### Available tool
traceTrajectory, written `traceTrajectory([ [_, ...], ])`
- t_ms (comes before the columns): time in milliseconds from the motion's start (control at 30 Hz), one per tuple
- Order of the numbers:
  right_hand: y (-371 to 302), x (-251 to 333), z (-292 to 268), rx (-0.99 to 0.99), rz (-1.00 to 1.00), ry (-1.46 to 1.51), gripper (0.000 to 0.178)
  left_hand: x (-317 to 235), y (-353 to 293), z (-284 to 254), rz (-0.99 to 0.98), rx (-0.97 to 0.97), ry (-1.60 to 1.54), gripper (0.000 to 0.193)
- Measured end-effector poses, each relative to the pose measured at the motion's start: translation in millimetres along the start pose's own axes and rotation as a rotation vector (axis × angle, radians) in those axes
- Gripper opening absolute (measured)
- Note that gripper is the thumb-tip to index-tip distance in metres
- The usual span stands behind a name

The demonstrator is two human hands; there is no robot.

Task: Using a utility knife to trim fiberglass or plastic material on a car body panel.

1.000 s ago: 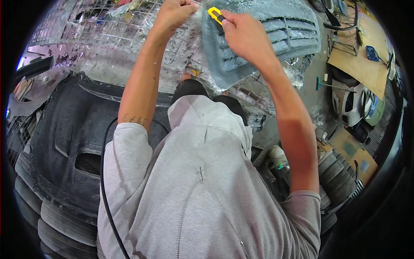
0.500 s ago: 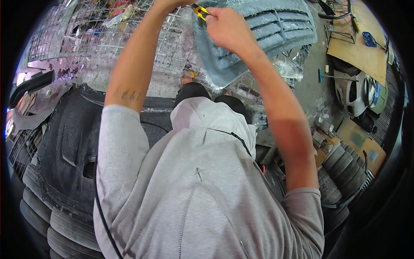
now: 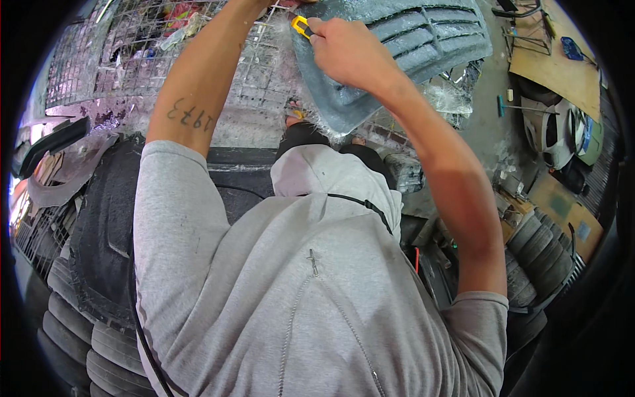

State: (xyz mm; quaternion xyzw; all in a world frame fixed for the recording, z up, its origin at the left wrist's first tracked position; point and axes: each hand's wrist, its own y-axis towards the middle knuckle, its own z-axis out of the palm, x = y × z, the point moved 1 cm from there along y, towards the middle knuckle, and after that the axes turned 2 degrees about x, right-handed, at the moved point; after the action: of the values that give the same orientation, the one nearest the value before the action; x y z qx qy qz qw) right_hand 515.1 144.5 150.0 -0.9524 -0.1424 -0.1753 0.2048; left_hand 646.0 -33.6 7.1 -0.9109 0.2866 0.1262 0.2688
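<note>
My right hand (image 3: 347,49) is closed around a yellow and black utility knife (image 3: 302,27). It is over the left edge of a grey, glossy moulded panel (image 3: 354,112) with long slots, like a vented car bonnet. Loose pale fibres fringe the panel's lower-left rim. Only a sliver of my left hand (image 3: 286,2) shows at the top edge of the head view, close to the panel's upper-left corner; its fingers are cut off. The knife's blade cannot be made out.
A wire mesh surface (image 3: 139,83) littered with scraps extends left of the panel. Beside me lies a black moulded panel (image 3: 109,231) above stacked tyres (image 3: 119,351). More tyres (image 3: 539,248) stand at right, below a whitish car part (image 3: 549,129). A black cable (image 3: 135,291) runs along my left side.
My right hand and the knife have shifted slightly down and left along the panel's edge. My left hand has slid further out at the top, and its forearm has turned.
</note>
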Motion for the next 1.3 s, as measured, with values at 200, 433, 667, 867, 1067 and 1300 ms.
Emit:
traceTrajectory([
  [200,-7.0,-6.6,9.5,-0.041,-0.025,-0.116,0.037,-23.4,-20.8,-19.2,-0.149,0.018,-0.138,0.045],
  [433,1.9,-13.2,-20.0,-0.087,-0.120,0.000,0.024,-19.9,-42.9,-6.5,-0.143,-0.061,-0.648,0.033],
  [667,-5.4,-26.9,1.5,-0.127,-0.197,0.008,0.032,10.9,-126.6,16.8,-0.123,-0.652,-1.012,0.037],
  [867,-13.2,-7.4,-6.0,-0.054,-0.163,-0.117,0.034,-33.6,-152.8,9.4,-0.351,-0.647,-0.834,0.045],
  [1067,-6.2,-21.5,-3.1,-0.070,-0.298,-0.093,0.032,-23.3,-86.1,-11.7,-0.162,-0.232,-0.395,0.040],
  [1300,-12.4,-20.3,4.2,-0.026,-0.281,-0.045,0.035,-3.7,-51.3,14.0,-0.196,-0.292,-0.610,0.025],
])
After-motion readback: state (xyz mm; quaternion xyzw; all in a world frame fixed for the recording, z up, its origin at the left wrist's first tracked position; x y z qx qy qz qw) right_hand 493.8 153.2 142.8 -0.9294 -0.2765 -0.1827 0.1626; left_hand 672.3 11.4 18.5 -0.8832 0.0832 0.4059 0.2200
